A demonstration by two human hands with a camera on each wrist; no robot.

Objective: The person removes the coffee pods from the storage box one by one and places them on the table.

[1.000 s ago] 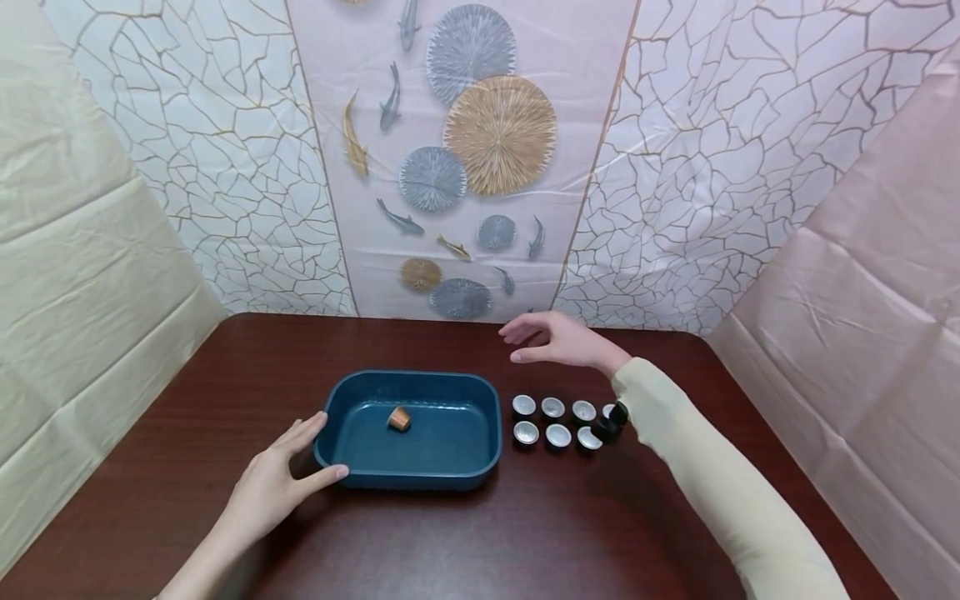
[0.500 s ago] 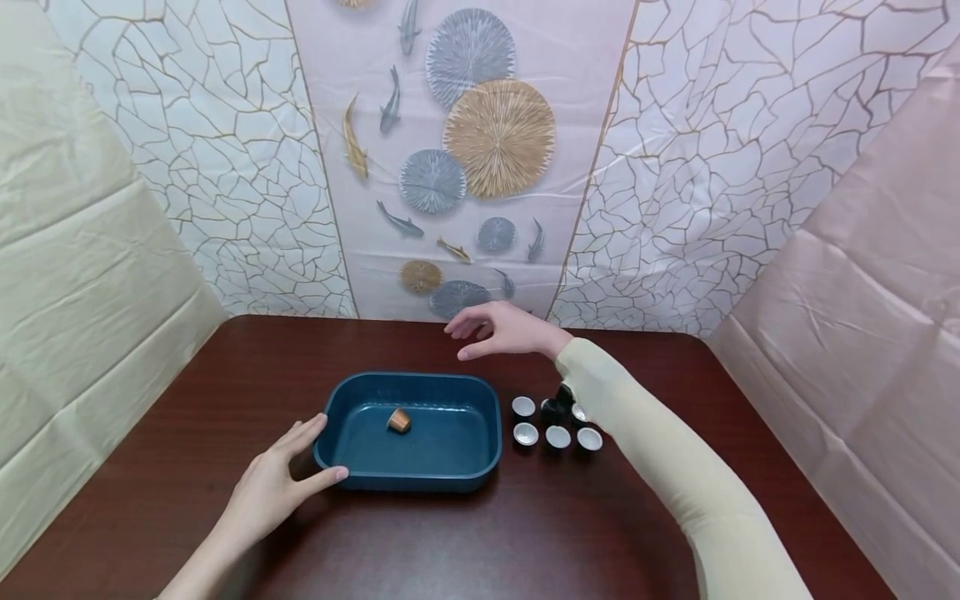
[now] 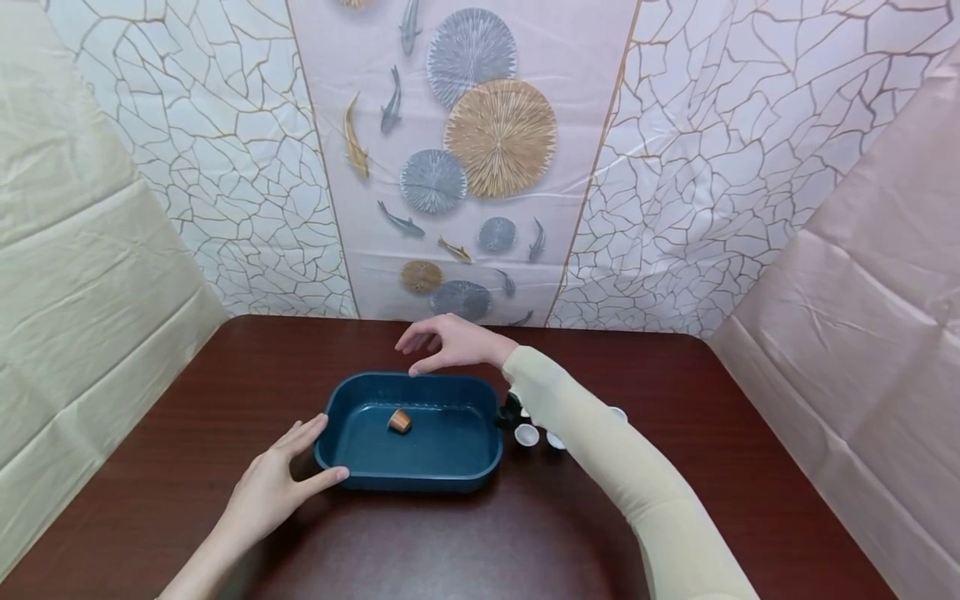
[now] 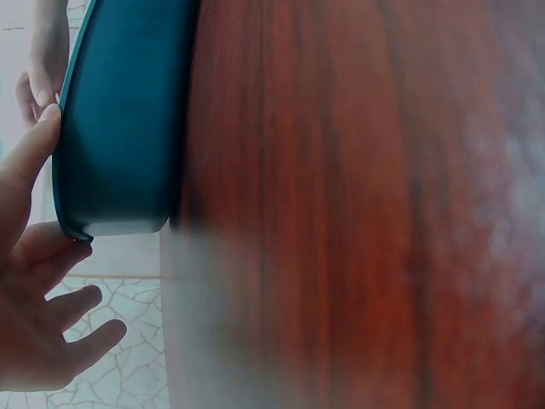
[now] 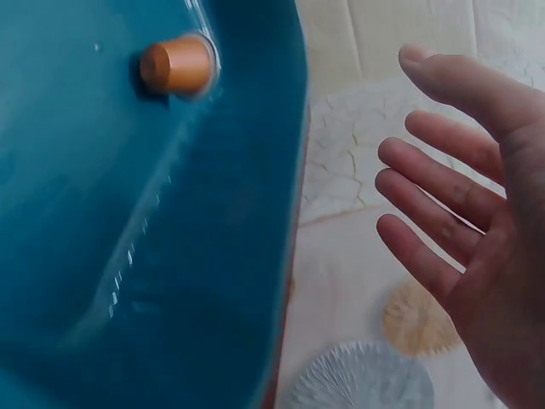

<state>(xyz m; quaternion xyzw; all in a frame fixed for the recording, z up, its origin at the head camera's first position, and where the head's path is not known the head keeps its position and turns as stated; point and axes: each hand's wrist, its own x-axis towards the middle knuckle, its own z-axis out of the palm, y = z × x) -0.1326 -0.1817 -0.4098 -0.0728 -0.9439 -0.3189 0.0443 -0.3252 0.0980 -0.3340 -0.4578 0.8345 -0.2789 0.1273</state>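
A single copper-coloured coffee capsule (image 3: 400, 421) lies on its side in the deep blue tray (image 3: 405, 482). At the tray's left end rests my left hand (image 3: 266, 483), its thumb and fingers spread and touching the rim. In the left wrist view, the thumb and a finger of that hand (image 4: 34, 256) meet the tray's edge. My right hand (image 3: 453, 342) hovers over the far rim, fingers loosely bent with nothing between them. The right wrist view has that same hand (image 5: 485, 204) beside the tray wall, apart from the capsule (image 5: 183, 64).
Right of the tray stand several capsules (image 3: 527, 435) with pale lids up, partly hidden by my right sleeve (image 3: 600, 442) and the black wrist camera (image 3: 510, 413). A dark wooden table (image 3: 420, 542) lies beneath. Patterned cloth (image 3: 465, 233) hangs behind it.
My right hand has moved left, from above the capsules to over the tray's far rim, and its sleeve now covers more of the capsules. The left hand and tray have stayed put.
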